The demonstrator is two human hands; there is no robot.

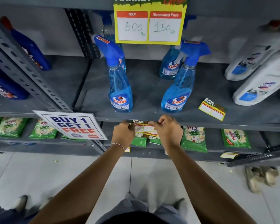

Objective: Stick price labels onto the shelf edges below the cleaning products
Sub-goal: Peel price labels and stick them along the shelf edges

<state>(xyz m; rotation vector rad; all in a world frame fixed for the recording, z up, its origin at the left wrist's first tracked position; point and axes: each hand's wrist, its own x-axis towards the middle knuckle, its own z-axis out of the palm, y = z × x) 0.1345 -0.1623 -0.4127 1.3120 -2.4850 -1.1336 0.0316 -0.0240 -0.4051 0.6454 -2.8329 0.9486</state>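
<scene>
Both hands hold a small yellow-and-red price label (144, 128) against the grey shelf edge (217, 125), just below the blue spray bottles. My left hand (123, 135) pinches the label's left end and my right hand (167, 129) pinches its right end. Two blue glass-cleaner spray bottles (120, 88) (178, 91) stand on the shelf right above the label, with more bottles behind them. A second loose price label (212, 109) lies flat on the shelf to the right.
A large yellow price card (149, 25) reading 300 and 150 hangs above. A "Buy 1 Get 1 Free" sign (71, 126) sticks out on the left. White bottles (257, 78) lie at right, dark blue bottles (31, 46) at left, green detergent packs (193, 139) below.
</scene>
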